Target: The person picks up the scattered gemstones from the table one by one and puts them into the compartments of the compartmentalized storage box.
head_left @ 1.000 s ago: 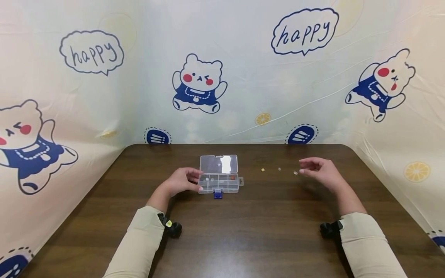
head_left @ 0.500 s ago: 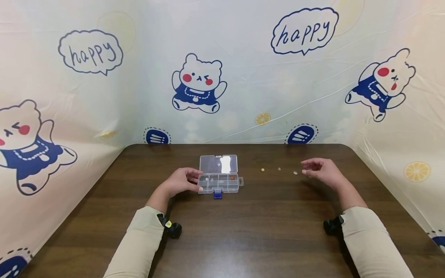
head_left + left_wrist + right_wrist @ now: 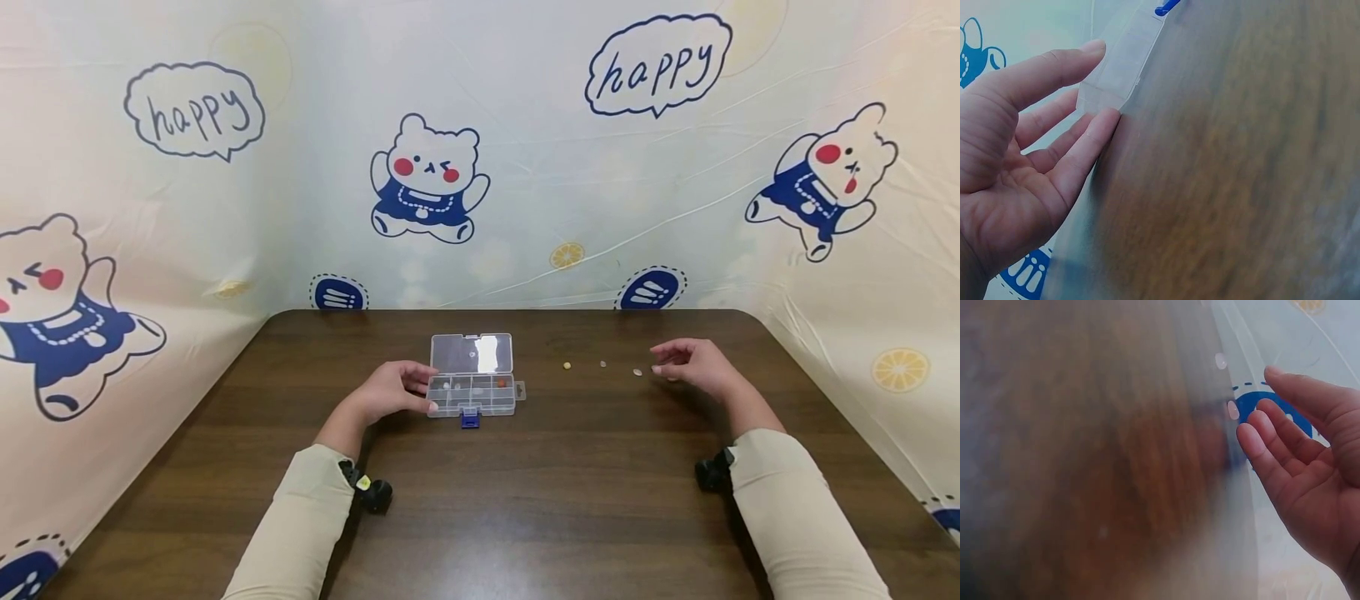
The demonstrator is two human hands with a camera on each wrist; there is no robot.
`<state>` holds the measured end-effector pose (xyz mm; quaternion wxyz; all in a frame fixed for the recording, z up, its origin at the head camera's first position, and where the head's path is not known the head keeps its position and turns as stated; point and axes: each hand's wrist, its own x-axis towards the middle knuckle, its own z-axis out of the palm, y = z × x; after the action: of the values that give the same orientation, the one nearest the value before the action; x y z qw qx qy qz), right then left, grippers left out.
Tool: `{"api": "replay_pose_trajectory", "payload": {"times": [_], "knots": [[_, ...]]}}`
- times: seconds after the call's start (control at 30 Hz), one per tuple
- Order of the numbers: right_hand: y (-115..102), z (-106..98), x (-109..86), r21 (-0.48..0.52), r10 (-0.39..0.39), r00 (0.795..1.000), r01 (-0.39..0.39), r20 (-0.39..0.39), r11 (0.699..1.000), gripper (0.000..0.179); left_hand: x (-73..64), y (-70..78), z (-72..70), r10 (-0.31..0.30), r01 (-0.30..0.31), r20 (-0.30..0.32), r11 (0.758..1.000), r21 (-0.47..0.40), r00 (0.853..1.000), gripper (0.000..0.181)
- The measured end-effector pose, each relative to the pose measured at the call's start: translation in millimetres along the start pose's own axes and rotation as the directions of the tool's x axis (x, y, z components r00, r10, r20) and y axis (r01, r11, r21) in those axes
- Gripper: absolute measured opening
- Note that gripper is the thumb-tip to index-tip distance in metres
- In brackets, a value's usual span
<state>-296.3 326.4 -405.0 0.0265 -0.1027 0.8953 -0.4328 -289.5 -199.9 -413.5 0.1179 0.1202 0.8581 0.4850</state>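
My left hand [image 3: 390, 388] holds the left end of a clear plastic compartment box [image 3: 480, 410], thumb at the front corner and fingers behind. The box's lid [image 3: 453, 354] lies open toward the back, and a blue latch [image 3: 470, 419] shows at the front. Inside are a few small pieces, including an orange-red one [image 3: 502, 383]. My right hand [image 3: 697, 367] hovers low over the table, thumb and fingers apart with nothing between them. Just left of its fingertips lies a small pale, clear bead [image 3: 637, 372]. The right wrist view shows this bead [image 3: 1233, 410] close to the fingers.
Further left along the same row lie another small clear bead [image 3: 603, 363] and a yellow bead [image 3: 567, 366]. The brown wooden table [image 3: 555, 500] ends at a printed cloth backdrop [image 3: 525, 167] behind and at both sides.
My right hand has drawn slightly to the right of the nearest bead and dipped a little toward the table. The left hand and the box have stayed in place.
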Motion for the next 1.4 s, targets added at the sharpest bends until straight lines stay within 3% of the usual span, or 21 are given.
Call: {"api": "replay_pose_trajectory", "payload": {"times": [0.77, 1.17, 1.4], "knots": [[13.0, -0.5, 22.5, -0.059, 0.082, 0.992, -0.077, 0.092, 0.995, 0.039, -2.3, 3.7, -2.2, -0.022, 0.022, 0.009, 1.000, -0.005, 1.000, 0.062], [13.2, 0.6, 24.3, -0.157, 0.062, 0.995, -0.050, 0.073, 0.986, 0.022, 1.0, 2.3, -1.8, -0.033, 0.033, -0.003, 0.999, 0.020, 0.999, 0.063], [10.7, 1.1, 23.4, -0.166, 0.058, 0.994, -0.042, 0.093, 0.985, 0.018, 2.2, 0.9, -0.8, -0.042, 0.042, -0.006, 0.999, 0.025, 0.999, 0.063]]}}
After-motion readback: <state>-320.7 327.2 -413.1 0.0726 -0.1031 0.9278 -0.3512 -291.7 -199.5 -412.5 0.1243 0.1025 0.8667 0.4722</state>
